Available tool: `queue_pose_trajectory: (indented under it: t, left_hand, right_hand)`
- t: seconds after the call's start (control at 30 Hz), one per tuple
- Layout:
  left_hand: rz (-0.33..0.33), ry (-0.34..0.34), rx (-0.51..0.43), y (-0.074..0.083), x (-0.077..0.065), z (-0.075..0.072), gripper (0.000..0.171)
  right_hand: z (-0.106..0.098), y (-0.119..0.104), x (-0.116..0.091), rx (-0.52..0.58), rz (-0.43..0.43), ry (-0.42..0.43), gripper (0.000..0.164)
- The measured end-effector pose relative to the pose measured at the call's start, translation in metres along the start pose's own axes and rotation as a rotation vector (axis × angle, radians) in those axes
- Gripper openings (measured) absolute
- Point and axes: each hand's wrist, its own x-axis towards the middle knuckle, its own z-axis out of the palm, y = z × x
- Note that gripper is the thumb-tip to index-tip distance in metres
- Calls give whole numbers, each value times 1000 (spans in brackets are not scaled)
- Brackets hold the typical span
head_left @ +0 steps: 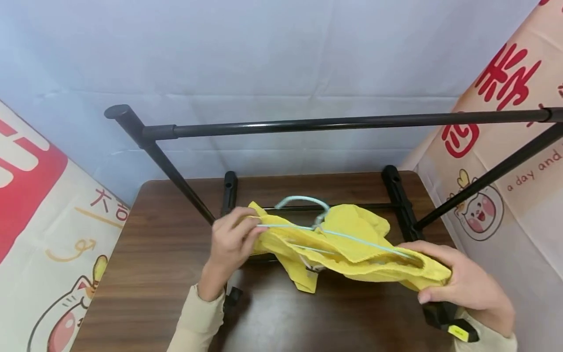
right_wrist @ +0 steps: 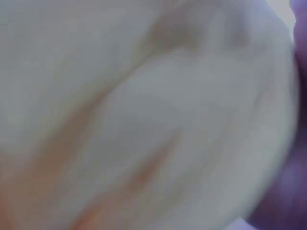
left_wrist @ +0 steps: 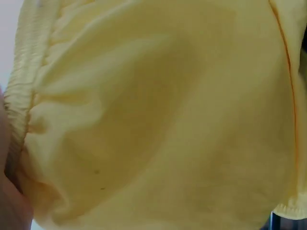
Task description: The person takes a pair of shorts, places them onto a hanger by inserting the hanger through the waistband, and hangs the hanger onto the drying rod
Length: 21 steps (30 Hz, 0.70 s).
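Yellow shorts (head_left: 360, 264) with a gathered elastic waistband (left_wrist: 26, 91) are held up in front of me, waist opening upward. A light blue clothes hanger (head_left: 356, 238) lies along the waist opening, its hook (head_left: 303, 198) pointing up and left. My left hand (head_left: 230, 239) pinches the waistband's left end beside the hanger's end. The right hand (head_left: 468, 276) grips the waistband's right end, thumb below and fingers behind. A white drawstring (head_left: 308, 264) shows at the waist's middle. Yellow cloth fills the left wrist view; pale blurred cloth (right_wrist: 192, 120) fills the right wrist view.
A black clothes rack stands on the brown wooden table (head_left: 167, 274), its top rail (head_left: 308, 124) crossing beyond the shorts. Its slanting posts (head_left: 176, 178) rise on both sides. White cloth (head_left: 264, 49) hangs behind, with printed sheets (head_left: 519, 161) at the sides.
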Motion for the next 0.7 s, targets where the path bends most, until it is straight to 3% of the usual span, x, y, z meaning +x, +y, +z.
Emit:
queue_pose_trajectory:
  t: [0.1,0.23,0.33,0.43,0.5,0.57,0.63,0.7]
  left_hand:
    - [20,161,20,-12,6,-8,44]
    - [44,289,8,-22,17,-19,49]
    - [14,338,21,-26,20,-26,52]
    - [-56,364,31,-28,20,-31,55]
    - [-88,352,23,-29,19,-33,56]
    - [-95,333,8,-29,18,-32,56]
    - [-71,296,-5,-29,17,-30,54]
    - [-29,247,-10,-28,17,-25,52]
  right_hand:
    - [19,30,-1,-19,5,129,78]
    - [43,66,-5,-327,128,325,56]
    - [47,84,-21,-415,242,536,49]
    - [37,87,-43,-388,324,760,43]
    - [27,82,-55,-378,386,828,38]
    - [15,70,-66,-413,512,721,33]
    - [4,52,-73,-429,663,487,44]
    - [-3,36,-79,-423,717,255,65]
